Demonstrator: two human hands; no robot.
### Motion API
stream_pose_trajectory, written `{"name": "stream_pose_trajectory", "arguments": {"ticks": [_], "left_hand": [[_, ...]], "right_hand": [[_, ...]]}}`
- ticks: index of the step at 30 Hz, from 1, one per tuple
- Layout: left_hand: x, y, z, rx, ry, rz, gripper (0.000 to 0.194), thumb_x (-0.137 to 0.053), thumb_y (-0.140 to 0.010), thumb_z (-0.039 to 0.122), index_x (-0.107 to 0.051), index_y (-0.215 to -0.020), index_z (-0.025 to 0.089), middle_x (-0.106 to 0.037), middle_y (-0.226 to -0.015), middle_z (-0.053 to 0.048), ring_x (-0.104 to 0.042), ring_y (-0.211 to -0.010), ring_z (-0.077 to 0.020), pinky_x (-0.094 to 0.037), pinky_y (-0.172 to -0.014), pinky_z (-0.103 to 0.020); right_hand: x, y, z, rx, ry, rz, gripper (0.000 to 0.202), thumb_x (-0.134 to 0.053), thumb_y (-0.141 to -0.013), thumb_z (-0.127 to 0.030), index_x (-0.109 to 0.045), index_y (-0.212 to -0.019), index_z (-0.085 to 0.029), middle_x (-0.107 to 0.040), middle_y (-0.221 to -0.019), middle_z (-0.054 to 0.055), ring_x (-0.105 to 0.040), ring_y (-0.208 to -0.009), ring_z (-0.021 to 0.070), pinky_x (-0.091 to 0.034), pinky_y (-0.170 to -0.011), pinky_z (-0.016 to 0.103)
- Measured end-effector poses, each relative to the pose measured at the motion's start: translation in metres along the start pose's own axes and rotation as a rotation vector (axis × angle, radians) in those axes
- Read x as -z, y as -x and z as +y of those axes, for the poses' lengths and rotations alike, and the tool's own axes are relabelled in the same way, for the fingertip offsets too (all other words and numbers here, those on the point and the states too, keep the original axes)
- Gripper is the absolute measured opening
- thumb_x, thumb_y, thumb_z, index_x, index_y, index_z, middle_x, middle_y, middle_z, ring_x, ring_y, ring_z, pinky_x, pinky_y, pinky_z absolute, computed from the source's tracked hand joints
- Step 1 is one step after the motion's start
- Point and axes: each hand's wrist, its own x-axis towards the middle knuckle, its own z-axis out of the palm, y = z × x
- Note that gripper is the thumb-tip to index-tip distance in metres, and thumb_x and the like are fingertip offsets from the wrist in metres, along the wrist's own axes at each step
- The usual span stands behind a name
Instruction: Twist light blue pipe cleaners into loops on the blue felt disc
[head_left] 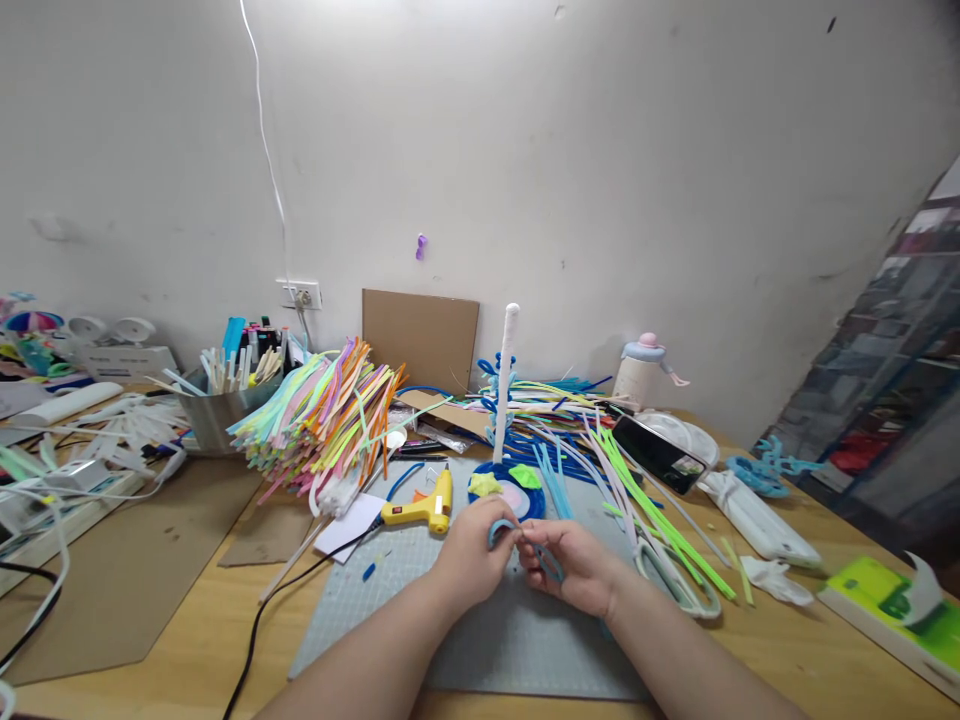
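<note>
Both hands pinching: left hand and right hand have a bent light-blue fuzzy pipe cleaner in their fingertips, over the gray gridded mat, toward the wooden table's near edge.

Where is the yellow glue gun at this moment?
In the head view, the glue gun lies on the grey mat, left of the left hand and beside the white paper.

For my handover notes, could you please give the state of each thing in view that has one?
Blue strip, bent, held
Left hand, pinching the strip
Right hand, holding the strip
Glue gun, lying on its side
White stick, upright
Bottle, upright, lidded
Phone, tilted, screen mostly dark
Back cardboard, propped upright
</note>
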Motion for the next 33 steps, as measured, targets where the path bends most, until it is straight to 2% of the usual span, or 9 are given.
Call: {"name": "stream_pose_trajectory", "arguments": {"ticks": [5,7,9,15,19,22,24,29,33], "left_hand": [[-0.005,-0.007,-0.016,0.284,0.223,0.183,0.011,-0.061,-0.064,0.027,-0.057,-0.062,0.017,-0.055,-0.059,-0.001,-0.049,-0.059,-0.0143,-0.036,-0.057,-0.024],[-0.007,-0.010,-0.021,0.394,0.384,0.194,0.017,-0.063,-0.061,0.031,-0.055,-0.061,0.016,-0.050,-0.050,0.002,-0.046,-0.051,-0.0123,-0.035,-0.053,-0.024],[-0.008,-0.011,-0.024,0.454,0.545,0.152,0.023,-0.066,-0.059,0.035,-0.054,-0.063,0.015,-0.050,-0.049,0.003,-0.046,-0.049,-0.0110,-0.036,-0.050,-0.023],[-0.009,-0.008,-0.026,0.530,0.817,-0.008,0.027,-0.070,-0.057,0.032,-0.053,-0.069,0.015,-0.054,-0.056,0.001,-0.047,-0.051,-0.0089,-0.034,-0.048,-0.020],[-0.005,-0.005,-0.018,0.565,0.891,-0.109,0.029,-0.071,-0.057,0.033,-0.055,-0.073,0.015,-0.058,-0.064,-0.001,-0.050,-0.056,-0.0093,-0.035,-0.051,-0.020],[0.000,-0.005,-0.009,0.603,1.055,-0.229,0.040,-0.055,-0.068,0.052,-0.060,-0.075,0.013,-0.060,-0.073,-0.005,-0.054,-0.064,-0.0124,-0.039,-0.058,-0.023],[0.001,-0.004,-0.008,0.631,1.029,-0.266,0.043,-0.055,-0.067,0.054,-0.061,-0.073,0.013,-0.061,-0.073,-0.006,-0.054,-0.064,-0.0127,-0.039,-0.060,-0.024],[-0.006,-0.003,-0.019,0.540,0.711,-0.217,0.029,-0.071,-0.057,0.037,-0.061,-0.065,0.011,-0.058,-0.061,-0.002,-0.047,-0.054,-0.0088,-0.031,-0.053,-0.021],[-0.008,-0.006,-0.029,0.517,0.647,-0.046,0.029,-0.071,-0.057,0.037,-0.061,-0.064,0.011,-0.054,-0.054,0.001,-0.042,-0.048,-0.0068,-0.029,-0.048,-0.020]], "right_hand": [[-0.007,-0.002,-0.001,0.409,0.369,0.185,0.019,-0.067,-0.062,-0.031,-0.058,-0.071,-0.017,-0.055,-0.060,-0.003,-0.044,-0.049,0.0085,-0.031,-0.048,0.021],[-0.008,-0.004,-0.001,0.502,0.445,0.281,0.024,-0.070,-0.059,-0.033,-0.058,-0.073,-0.017,-0.054,-0.056,-0.004,-0.043,-0.047,0.0086,-0.028,-0.045,0.021],[-0.006,-0.005,-0.001,0.492,0.390,0.310,0.025,-0.071,-0.059,-0.034,-0.057,-0.073,-0.017,-0.050,-0.048,-0.005,-0.040,-0.043,0.0081,-0.026,-0.043,0.021],[-0.002,-0.008,0.003,0.348,-0.073,0.140,0.024,-0.073,-0.060,-0.030,-0.055,-0.069,-0.017,-0.051,-0.055,-0.005,-0.043,-0.048,0.0064,-0.031,-0.046,0.019],[-0.003,-0.008,0.003,0.379,-0.034,0.135,0.022,-0.070,-0.066,-0.034,-0.056,-0.070,-0.016,-0.054,-0.057,-0.003,-0.044,-0.049,0.0063,-0.032,-0.047,0.019],[-0.003,-0.004,0.000,0.432,0.047,0.112,0.024,-0.067,-0.069,-0.037,-0.056,-0.068,-0.016,-0.054,-0.058,-0.002,-0.045,-0.051,0.0081,-0.035,-0.050,0.021],[-0.004,-0.002,-0.001,0.418,0.098,0.100,0.025,-0.067,-0.068,-0.038,-0.055,-0.066,-0.015,-0.052,-0.055,-0.003,-0.044,-0.050,0.0080,-0.034,-0.050,0.021],[-0.006,-0.002,0.001,0.429,0.238,0.116,0.026,-0.069,-0.066,-0.038,-0.057,-0.069,-0.014,-0.049,-0.054,-0.004,-0.038,-0.046,0.0055,-0.027,-0.044,0.019],[-0.009,-0.005,0.004,0.434,0.246,0.149,0.029,-0.064,-0.069,-0.044,-0.055,-0.073,-0.017,-0.050,-0.056,-0.005,-0.040,-0.044,0.0056,-0.027,-0.042,0.018]]}}
